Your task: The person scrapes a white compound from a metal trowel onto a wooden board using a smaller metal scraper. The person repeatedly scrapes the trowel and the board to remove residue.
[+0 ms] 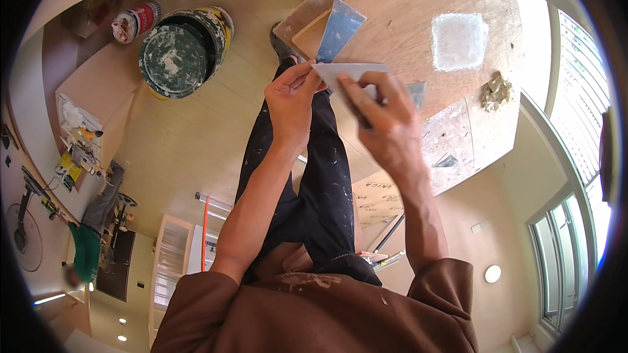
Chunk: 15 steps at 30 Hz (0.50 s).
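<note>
My left hand (pixel 292 105) is in front of my legs, thumb and fingertips pinched at the left corner of a pale grey flat sheet (pixel 360 69). My right hand (pixel 390 115), blurred, grips the same piece from the other side, a finger laid along its face. A blue flared scraper blade (pixel 343 29) extends over the plywood board, its narrow end meeting my left fingertips; I cannot tell whether they touch it. Beyond my right hand shows part of a grey-blue blade (pixel 418 93). On the plywood board (pixel 397 24) is a square white filler patch (pixel 459 41).
Crumpled brown paper (pixel 497 91) and a small dark scrap (pixel 446 161) lie on the board. A lidded, filler-stained bucket (pixel 171 61) and a red-labelled can (pixel 137 22) stand at left. Tools fill a box (pixel 81 137). Another person (pixel 88 250) in green is farther off.
</note>
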### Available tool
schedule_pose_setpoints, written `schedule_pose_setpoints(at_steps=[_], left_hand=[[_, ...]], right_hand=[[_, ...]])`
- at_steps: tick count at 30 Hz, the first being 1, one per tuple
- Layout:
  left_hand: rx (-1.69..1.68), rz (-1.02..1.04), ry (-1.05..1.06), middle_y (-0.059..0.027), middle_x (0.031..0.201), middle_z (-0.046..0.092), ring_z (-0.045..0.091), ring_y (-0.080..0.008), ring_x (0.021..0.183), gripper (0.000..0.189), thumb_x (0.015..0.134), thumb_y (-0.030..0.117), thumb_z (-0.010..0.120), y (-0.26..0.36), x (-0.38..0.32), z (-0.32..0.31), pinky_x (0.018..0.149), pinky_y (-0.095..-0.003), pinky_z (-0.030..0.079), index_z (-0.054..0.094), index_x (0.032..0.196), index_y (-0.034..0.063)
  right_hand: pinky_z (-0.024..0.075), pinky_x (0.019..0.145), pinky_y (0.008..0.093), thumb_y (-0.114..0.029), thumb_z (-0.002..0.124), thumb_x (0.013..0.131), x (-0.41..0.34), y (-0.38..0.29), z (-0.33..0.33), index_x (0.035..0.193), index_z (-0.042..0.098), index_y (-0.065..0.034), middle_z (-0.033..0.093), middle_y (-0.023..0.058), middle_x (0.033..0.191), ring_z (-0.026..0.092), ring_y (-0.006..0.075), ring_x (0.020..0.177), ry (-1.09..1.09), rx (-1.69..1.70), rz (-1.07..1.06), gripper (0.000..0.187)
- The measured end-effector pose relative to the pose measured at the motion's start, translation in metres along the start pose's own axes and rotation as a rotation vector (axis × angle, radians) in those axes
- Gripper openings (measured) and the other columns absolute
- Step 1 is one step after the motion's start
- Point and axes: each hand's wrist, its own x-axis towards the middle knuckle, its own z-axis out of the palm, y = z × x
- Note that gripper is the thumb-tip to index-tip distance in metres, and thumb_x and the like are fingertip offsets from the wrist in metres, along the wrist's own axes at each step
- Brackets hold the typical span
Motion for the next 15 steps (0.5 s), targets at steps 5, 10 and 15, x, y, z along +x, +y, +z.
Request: schedule_pose_setpoints(at_steps=[5, 10, 15], left_hand=[[-0.221, -0.094, 0.002, -0.0129, 0.098, 0.069, 0.066, -0.0147, 0.086, 0.024, 0.091, 0.003, 0.063, -0.002, -0.003, 0.004, 0.081, -0.0261, 0.053, 0.062, 0.111, -0.0104], [-0.167, -0.074, 0.065, -0.013, 0.099, 0.069, 0.066, -0.0139, 0.086, 0.024, 0.091, 0.003, 0.063, -0.01, -0.002, 0.006, 0.08, -0.0252, 0.052, 0.062, 0.111, -0.0111], [-0.119, -0.042, 0.126, -0.014, 0.099, 0.069, 0.066, -0.0129, 0.085, 0.025, 0.091, 0.003, 0.064, -0.012, -0.001, 0.01, 0.078, -0.0226, 0.052, 0.062, 0.11, -0.0121]], right_hand=[[0.0532, 0.072, 0.037, -0.004, 0.066, 0.069, -0.003, -0.011, 0.023, 0.119, 0.06, 0.0042, 0.054, 0.0124, 0.103, 0.059, 0.0272, 0.09, -0.1, -0.074, 0.028, 0.051], [0.0548, 0.071, 0.0362, -0.003, 0.063, 0.071, 0.005, -0.014, 0.03, 0.116, 0.058, 0.0094, 0.054, 0.0135, 0.104, 0.061, 0.0268, 0.09, -0.098, -0.178, 0.006, 0.047], [0.0558, 0.069, 0.0343, -0.002, 0.061, 0.072, 0.017, -0.012, 0.036, 0.115, 0.057, 0.0114, 0.055, 0.0156, 0.105, 0.062, 0.0267, 0.089, -0.128, -0.235, 0.044, 0.044]])
